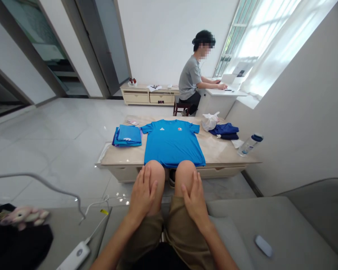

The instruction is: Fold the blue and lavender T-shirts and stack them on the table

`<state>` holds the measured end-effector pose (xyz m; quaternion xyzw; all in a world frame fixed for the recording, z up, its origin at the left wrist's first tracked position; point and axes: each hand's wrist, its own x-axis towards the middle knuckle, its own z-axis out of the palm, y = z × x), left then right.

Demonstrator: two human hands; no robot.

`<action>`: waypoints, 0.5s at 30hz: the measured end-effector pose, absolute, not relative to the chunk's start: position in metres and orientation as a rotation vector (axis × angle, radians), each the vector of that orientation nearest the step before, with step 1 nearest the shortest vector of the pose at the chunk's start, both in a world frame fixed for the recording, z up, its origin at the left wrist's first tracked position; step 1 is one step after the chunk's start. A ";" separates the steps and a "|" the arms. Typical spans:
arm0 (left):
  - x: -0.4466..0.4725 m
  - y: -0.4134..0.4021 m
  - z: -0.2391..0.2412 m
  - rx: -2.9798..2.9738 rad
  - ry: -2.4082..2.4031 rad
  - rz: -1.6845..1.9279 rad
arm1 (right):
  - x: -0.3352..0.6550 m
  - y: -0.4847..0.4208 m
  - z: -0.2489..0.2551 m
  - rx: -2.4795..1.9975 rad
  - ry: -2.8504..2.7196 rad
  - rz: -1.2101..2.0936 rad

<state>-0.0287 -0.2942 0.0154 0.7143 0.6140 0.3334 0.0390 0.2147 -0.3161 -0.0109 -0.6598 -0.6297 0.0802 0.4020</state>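
I sit on a grey sofa (270,221) with both palms on my knees. My left hand (142,193) lies flat on my left knee, fingers stretched out, holding nothing. My right hand (195,198) rests the same way on my right knee. In front of my knees a bright blue T-shirt (173,142) lies spread flat, front up, on a low beige table (222,152). Its hem hangs at the table's near edge. A stack of folded blue shirts (127,136) sits at its left.
On the table's right lie a white plastic bag (210,120), dark blue folded clothes (224,130) and a water bottle (249,144). A white power bank (76,255) with its cable, a pink plush toy (24,216) and a small grey device (263,245) lie on the sofa. A person sits at a desk far behind.
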 end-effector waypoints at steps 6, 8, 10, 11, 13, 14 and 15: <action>-0.050 -0.290 0.008 2.134 1.874 1.019 | 0.201 -0.318 -0.018 -1.736 -1.697 -0.043; -0.055 -0.286 0.003 2.115 1.892 1.026 | 0.204 -0.322 -0.018 -1.737 -1.706 -0.028; -0.062 -0.282 -0.001 2.095 1.917 1.027 | 0.205 -0.324 -0.017 -1.734 -1.696 -0.016; -0.067 -0.281 -0.002 2.085 1.925 1.025 | 0.204 -0.324 -0.016 -1.726 -1.689 -0.012; -0.078 -0.279 -0.004 2.069 1.921 1.027 | 0.204 -0.324 -0.016 -1.710 -1.679 -0.003; -0.084 -0.278 -0.004 2.059 1.913 1.030 | 0.204 -0.323 -0.016 -1.701 -1.679 0.004; -0.089 -0.278 -0.004 2.048 1.903 1.035 | 0.204 -0.323 -0.016 -1.692 -1.681 0.009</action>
